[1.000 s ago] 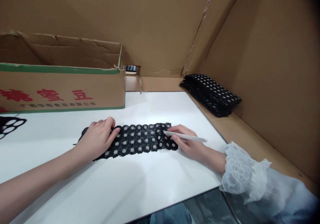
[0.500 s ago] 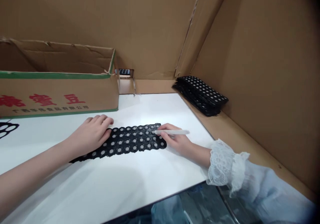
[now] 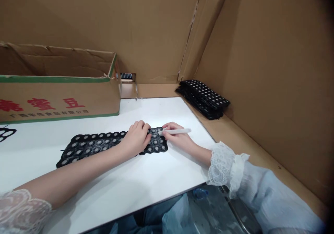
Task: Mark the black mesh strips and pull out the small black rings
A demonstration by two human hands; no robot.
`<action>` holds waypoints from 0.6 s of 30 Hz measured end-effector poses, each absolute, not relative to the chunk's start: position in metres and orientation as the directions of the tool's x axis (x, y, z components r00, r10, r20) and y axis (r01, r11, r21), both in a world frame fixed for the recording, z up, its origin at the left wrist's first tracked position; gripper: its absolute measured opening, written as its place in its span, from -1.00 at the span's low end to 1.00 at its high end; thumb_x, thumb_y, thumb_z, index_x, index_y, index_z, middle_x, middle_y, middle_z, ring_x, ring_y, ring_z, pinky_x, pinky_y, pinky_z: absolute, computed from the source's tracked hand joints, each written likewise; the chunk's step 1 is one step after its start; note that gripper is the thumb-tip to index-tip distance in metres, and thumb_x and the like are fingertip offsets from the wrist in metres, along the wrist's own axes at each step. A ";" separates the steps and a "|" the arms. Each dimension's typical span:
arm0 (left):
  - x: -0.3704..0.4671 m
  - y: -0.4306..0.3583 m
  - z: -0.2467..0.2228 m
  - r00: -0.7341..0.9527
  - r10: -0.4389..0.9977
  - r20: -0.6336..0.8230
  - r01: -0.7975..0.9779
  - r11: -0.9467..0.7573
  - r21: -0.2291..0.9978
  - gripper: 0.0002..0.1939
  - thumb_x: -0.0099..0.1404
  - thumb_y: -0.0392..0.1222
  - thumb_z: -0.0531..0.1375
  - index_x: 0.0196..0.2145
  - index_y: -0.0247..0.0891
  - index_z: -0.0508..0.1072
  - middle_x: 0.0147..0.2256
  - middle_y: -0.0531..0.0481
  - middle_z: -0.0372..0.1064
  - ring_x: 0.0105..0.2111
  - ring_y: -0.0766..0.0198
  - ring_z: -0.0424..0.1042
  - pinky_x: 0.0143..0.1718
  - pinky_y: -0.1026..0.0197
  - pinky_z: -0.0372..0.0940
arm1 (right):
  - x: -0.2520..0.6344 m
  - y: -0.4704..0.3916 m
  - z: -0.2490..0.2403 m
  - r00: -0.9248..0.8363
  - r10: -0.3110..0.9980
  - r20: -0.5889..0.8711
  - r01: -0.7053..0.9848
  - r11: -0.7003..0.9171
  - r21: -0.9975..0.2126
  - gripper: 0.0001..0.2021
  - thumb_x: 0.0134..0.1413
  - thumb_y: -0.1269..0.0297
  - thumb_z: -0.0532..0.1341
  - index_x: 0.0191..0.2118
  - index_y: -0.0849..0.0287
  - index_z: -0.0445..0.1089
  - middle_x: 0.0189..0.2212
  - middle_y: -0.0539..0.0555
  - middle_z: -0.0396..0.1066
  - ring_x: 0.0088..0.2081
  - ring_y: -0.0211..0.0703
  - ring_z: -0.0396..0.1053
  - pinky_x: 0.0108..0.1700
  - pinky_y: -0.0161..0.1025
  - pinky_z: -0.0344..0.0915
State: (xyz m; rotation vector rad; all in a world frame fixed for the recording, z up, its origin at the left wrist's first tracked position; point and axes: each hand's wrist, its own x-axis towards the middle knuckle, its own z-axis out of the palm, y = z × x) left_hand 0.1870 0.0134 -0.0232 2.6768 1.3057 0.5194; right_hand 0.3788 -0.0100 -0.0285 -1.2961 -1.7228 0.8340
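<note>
We see a black strip (image 3: pixel 97 143) set with round grey discs, lying flat on the white table (image 3: pixel 130 188); it runs from left to right beneath the 2 hands, and at its right end we count 4 rows of discs; the left hand (image 3: pixel 137 140) lies across the strip nearer that right end, its fingers bent and close together on top, though we cannot tell whether the thumb and fingers pinch the material or merely press it; the left forearm passes over the near edge of the strip, with a lace cuff (image 3: pixel 23 209) at the lower left; the right hand (image 3: pixel 177 136) is clamped on a slim white stick (image 3: pixel 179 131), held like a pen, its left tip at the discs by the right end; we cannot tell whether that tip touches them; beyond the strip, at the left, we find an open cardboard box (image 3: pixel 60 94) with green edging and 3 large red characters; at the far right, a stack of black dotted sheets (image 3: pixel 203 96) rests on a cardboard ledge (image 3: pixel 235 136); part of a black openwork piece (image 3: pixel 7 133) shows at the left edge
</note>
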 end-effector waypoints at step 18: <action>0.190 0.021 -0.021 0.530 0.838 0.129 0.700 -0.518 0.492 -0.77 0.21 -0.20 -0.07 -0.26 -0.22 0.33 -0.26 -0.04 0.34 -0.18 0.09 0.21 -0.12 0.02 0.07 | 0.378 -0.012 -0.020 -0.207 0.953 0.219 0.429 0.290 -0.856 -0.83 -0.04 0.22 0.11 -0.52 0.18 0.22 -0.44 0.02 0.30 -0.41 -0.26 0.24 -0.34 -0.28 0.19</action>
